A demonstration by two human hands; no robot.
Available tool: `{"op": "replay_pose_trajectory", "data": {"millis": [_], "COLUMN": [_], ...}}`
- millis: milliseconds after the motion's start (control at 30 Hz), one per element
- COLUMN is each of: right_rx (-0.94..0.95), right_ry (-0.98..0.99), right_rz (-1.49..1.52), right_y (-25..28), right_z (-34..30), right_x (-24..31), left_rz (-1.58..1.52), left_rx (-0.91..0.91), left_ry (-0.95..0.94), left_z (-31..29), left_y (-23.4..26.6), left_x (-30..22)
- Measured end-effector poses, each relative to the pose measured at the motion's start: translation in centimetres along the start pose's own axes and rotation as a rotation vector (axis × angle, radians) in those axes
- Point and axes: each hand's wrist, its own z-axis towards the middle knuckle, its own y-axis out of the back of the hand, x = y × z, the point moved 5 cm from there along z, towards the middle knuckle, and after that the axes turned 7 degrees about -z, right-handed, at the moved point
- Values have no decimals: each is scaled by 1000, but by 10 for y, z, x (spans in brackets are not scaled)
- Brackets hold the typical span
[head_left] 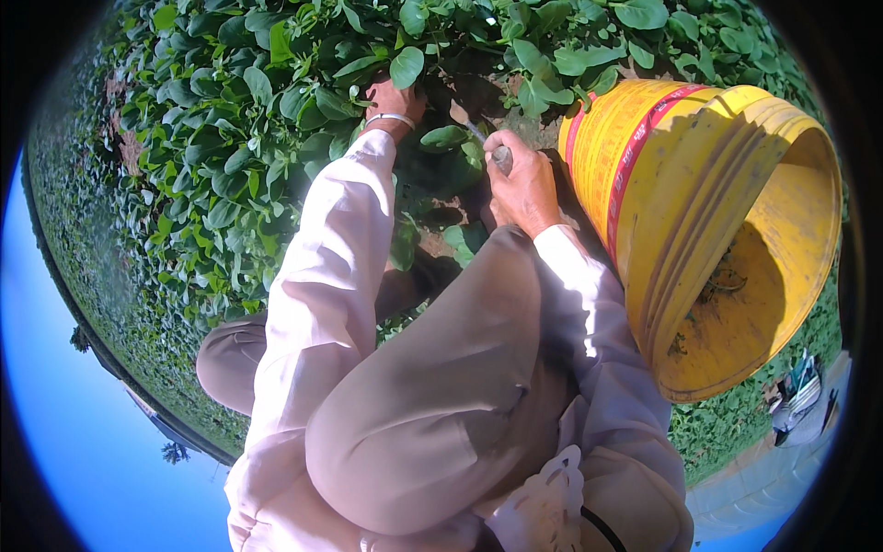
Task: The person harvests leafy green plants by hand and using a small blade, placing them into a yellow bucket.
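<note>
Among the leafy green plants (267, 92), my left hand (395, 99) reaches in with a light bracelet (390, 118) round its wrist. Leaves cover its fingers, so its grip is hidden. To its right, my right hand (526, 189) is closed round the handle of a small trowel-like hand tool (502, 158). The tool's narrow metal shaft and small pointed blade (459, 112) slant up and left, over dark soil between the plants. A gap separates the blade from my left hand.
A large yellow bucket (635, 212) stands close on the right, its mouth facing me, with a few plant scraps (722, 281) inside. My bent knee (414, 414) lies between my arms. Dense plants spread left and ahead. Bags or cloths (798, 405) lie far right.
</note>
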Motion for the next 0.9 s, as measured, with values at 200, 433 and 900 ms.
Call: {"op": "replay_pose_trajectory", "data": {"millis": [200,433,900], "right_rx": [-37,2,-91], "right_ry": [-16,-30,-114], "right_rz": [-13,-166,106], "right_y": [-10,-22,-19], "right_z": [5,13,28], "right_x": [7,25,-3], "left_rz": [-42,-61,-886], "left_rx": [87,141,166], "left_ry": [12,105,446], "left_z": [4,9,-5], "left_y": [2,-10,43], "left_x": [-1,4,-8]}}
